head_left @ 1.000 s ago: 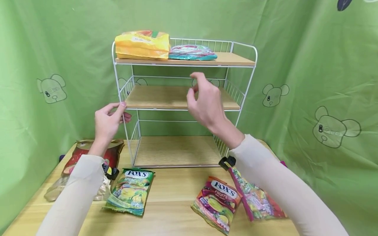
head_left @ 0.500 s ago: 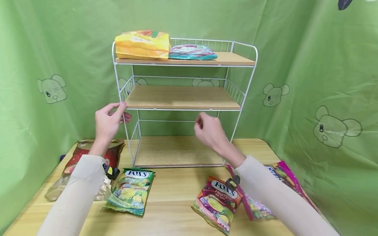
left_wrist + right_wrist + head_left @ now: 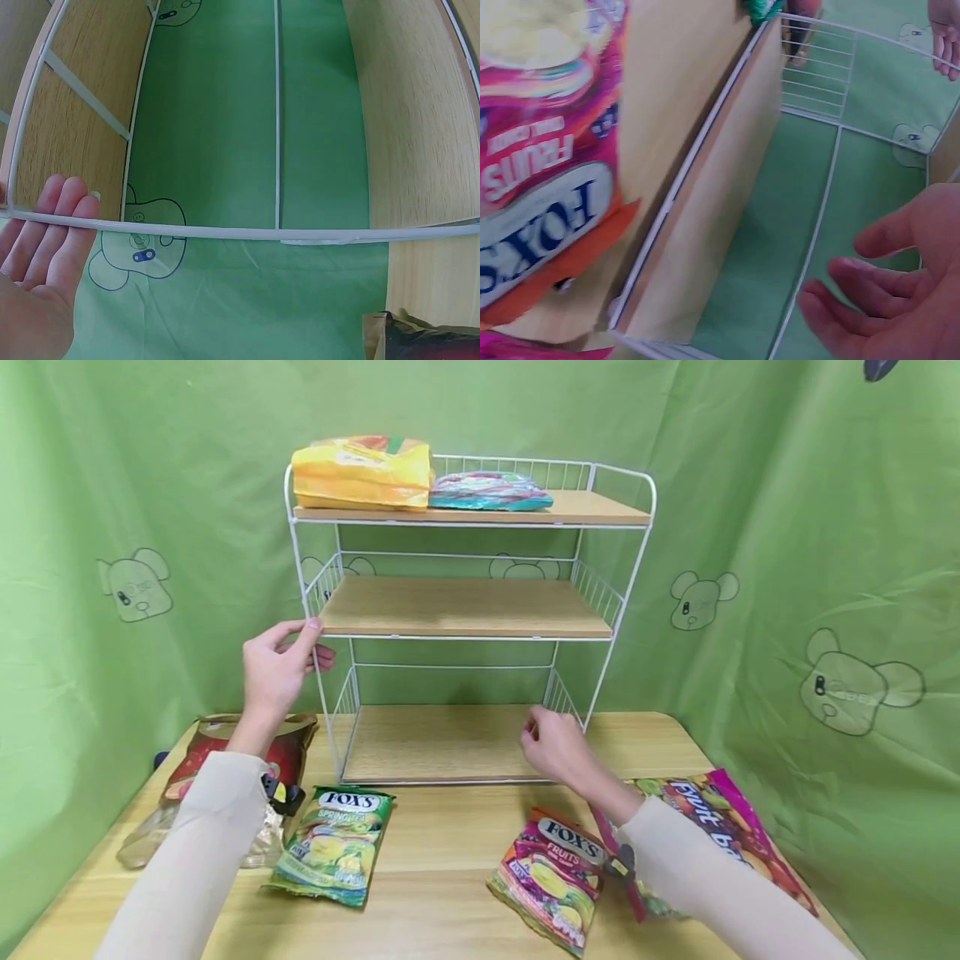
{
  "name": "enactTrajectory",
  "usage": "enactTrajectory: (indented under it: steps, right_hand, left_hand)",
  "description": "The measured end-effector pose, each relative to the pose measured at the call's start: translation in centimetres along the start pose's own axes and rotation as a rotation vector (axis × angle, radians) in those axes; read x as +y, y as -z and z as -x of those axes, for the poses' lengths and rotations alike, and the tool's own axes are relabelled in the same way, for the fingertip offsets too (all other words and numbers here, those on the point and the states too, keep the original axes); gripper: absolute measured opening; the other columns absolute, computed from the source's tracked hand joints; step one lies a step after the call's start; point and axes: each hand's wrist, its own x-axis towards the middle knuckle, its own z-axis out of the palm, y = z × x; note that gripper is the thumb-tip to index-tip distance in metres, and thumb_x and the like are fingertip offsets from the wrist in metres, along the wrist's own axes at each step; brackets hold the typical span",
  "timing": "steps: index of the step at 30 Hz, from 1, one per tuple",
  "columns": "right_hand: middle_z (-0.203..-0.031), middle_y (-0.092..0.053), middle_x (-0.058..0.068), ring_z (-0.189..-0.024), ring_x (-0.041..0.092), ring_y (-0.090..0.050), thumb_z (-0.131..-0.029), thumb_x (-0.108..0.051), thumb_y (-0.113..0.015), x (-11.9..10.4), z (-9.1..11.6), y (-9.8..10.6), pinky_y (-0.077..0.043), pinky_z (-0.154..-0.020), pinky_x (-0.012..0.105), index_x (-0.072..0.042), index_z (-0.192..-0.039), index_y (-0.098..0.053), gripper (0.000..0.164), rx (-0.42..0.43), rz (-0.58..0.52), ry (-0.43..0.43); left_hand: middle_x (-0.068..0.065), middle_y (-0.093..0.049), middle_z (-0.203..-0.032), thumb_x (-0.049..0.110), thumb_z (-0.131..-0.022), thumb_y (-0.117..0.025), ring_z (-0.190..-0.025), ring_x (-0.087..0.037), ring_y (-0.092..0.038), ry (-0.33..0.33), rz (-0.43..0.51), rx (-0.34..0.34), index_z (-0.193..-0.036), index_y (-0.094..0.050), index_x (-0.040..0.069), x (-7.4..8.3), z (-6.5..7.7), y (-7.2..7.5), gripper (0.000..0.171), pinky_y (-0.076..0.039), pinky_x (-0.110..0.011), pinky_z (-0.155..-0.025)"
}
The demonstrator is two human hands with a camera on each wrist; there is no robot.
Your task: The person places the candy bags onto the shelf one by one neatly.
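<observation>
A white wire rack (image 3: 465, 637) with three wooden shelves stands on the table. My left hand (image 3: 276, 670) holds its left front post at the middle shelf's corner, thumb on the front; in the left wrist view, the fingers (image 3: 64, 247) reach behind the white bar. My right hand (image 3: 557, 745) hovers before the bottom shelf's right end, fingers loosely bent. Nothing is between those fingers in the right wrist view (image 3: 885, 285). Below it lies a purple and orange Fox's Fruits candy bag (image 3: 551, 881). A green Fox's Spring Tea bag (image 3: 333, 847) lies left of it.
On the top shelf sit a yellow bag (image 3: 360, 477) and a teal striped bag (image 3: 491, 493). A dark red bag (image 3: 213, 752) lies at left behind my left forearm. A pink-edged fruit candy bag (image 3: 712, 814) lies partly under my right forearm. Green cloth (image 3: 787, 568) surrounds the table.
My right hand has come down from before the middle shelf to the bottom shelf's right side, its fingers less spread. My left hand has stayed on the post.
</observation>
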Motion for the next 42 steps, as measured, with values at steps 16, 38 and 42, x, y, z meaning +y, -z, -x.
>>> enactTrajectory:
  steps: [16,38,42]
  right_hand:
    - [-0.091,-0.065,0.008,-0.081,0.021,-0.062,-0.085,-0.041,-0.081,5.2,4.2,-1.5,-0.06,-0.067,0.035,-0.001,-0.106,-0.066,0.047,-0.582,0.115,-0.26]
    - [-0.099,-0.069,0.007,-0.089,0.024,-0.064,-0.069,-0.011,-0.091,4.1,4.3,-3.6,-0.062,-0.081,0.045,-0.008,-0.105,-0.071,0.041,-0.512,0.067,-0.183]
    - [-0.102,-0.072,0.008,-0.093,0.026,-0.065,-0.069,-0.005,-0.088,3.4,3.8,-4.4,-0.062,-0.084,0.046,-0.007,-0.109,-0.074,0.043,-0.465,0.068,-0.17]
  left_hand:
    - [-0.004,-0.076,-0.072,0.031,-0.098,-0.07,-0.064,-0.014,-0.074,0.005,-0.019,0.001,-0.119,-0.069,-0.004,0.0,-0.3,-0.1,0.041,-0.066,-0.027,-0.072]
    - [-0.005,-0.077,-0.073,0.034,-0.098,-0.069,-0.065,-0.014,-0.074,-0.002,-0.039,0.003,-0.119,-0.07,-0.003,0.0,-0.1,-0.1,0.042,-0.066,-0.026,-0.073]
    - [-0.005,-0.077,-0.073,0.034,-0.098,-0.069,-0.065,-0.014,-0.074,0.0,-0.044,0.005,-0.119,-0.07,-0.002,0.0,-0.1,-0.1,0.042,-0.066,-0.026,-0.073]
